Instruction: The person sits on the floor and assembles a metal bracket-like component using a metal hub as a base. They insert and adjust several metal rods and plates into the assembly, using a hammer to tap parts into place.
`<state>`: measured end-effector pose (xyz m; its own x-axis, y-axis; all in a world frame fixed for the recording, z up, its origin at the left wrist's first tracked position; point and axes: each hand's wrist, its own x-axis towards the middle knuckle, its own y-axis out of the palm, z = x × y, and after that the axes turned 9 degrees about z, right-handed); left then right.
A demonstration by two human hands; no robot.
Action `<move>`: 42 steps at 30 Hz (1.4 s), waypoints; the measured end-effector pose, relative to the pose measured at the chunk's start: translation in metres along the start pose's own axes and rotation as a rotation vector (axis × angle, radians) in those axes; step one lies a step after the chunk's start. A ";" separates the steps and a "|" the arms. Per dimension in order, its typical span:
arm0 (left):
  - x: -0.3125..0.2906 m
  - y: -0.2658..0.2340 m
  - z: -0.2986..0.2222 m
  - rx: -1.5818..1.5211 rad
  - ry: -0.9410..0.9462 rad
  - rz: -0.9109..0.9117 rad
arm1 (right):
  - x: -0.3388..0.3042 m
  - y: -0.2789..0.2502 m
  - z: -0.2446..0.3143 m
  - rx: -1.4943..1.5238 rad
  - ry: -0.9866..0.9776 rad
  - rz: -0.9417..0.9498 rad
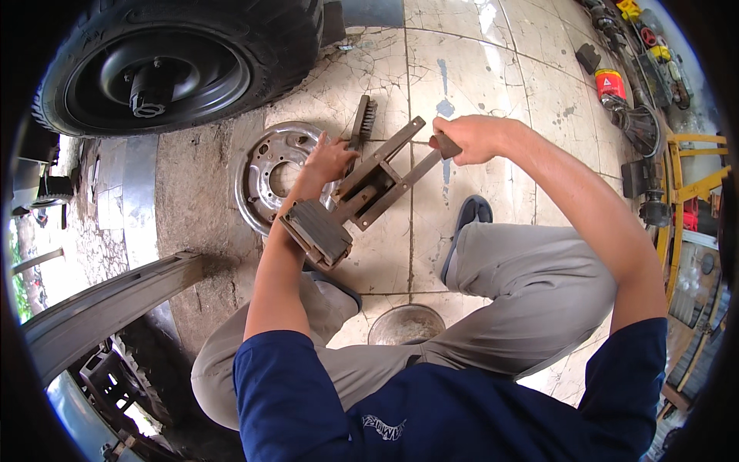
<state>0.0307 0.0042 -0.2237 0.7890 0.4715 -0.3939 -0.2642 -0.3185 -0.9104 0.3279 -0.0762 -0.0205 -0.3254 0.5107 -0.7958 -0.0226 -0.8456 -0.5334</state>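
Observation:
A rusty brown metal frame (399, 187) with two parallel arms is raised slantwise over the floor before me. My right hand (467, 140) grips the far end of one arm, its fingers wrapped round the widened tip. At the frame's near left end a ribbed, dark block (320, 232) covers part of my left forearm. Closed on the lower end of a wire brush (361, 118), my left hand (331, 159) is just beside the frame. The brush points away from me, bristles to the right. Part of its handle is hidden by my fingers.
Under my left hand lies a round metal plate (252, 173) with holes. A big tyre (269, 54) stands far left, a metal beam (115, 289) nearer. A round metal bowl (406, 322) sits between my feet. Along the right are a red can (610, 86), machine parts and a yellow frame (697, 185).

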 end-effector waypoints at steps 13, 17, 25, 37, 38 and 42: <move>0.018 -0.015 -0.009 -0.500 -0.050 -0.183 | 0.008 0.001 0.005 -0.016 -0.022 0.042; 0.014 -0.052 -0.003 -0.796 -0.072 -0.136 | 0.005 0.003 0.003 -0.066 0.034 0.076; -0.026 -0.141 0.017 -1.019 -0.096 0.284 | 0.001 0.001 0.020 -0.073 0.063 0.240; -0.133 -0.251 -0.049 -1.514 -0.055 -0.064 | -0.023 -0.018 0.059 0.696 -0.291 -0.105; -0.133 -0.250 -0.057 -1.568 0.015 -0.088 | -0.014 -0.013 0.057 0.833 -0.355 -0.196; -0.137 -0.237 -0.080 -1.702 0.083 -0.106 | -0.018 -0.014 0.085 1.125 -0.500 -0.479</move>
<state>0.0294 -0.0507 0.0559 0.8019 0.5233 -0.2883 0.5901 -0.7694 0.2446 0.2539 -0.0873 0.0256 -0.3718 0.8864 -0.2757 -0.9211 -0.3892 -0.0091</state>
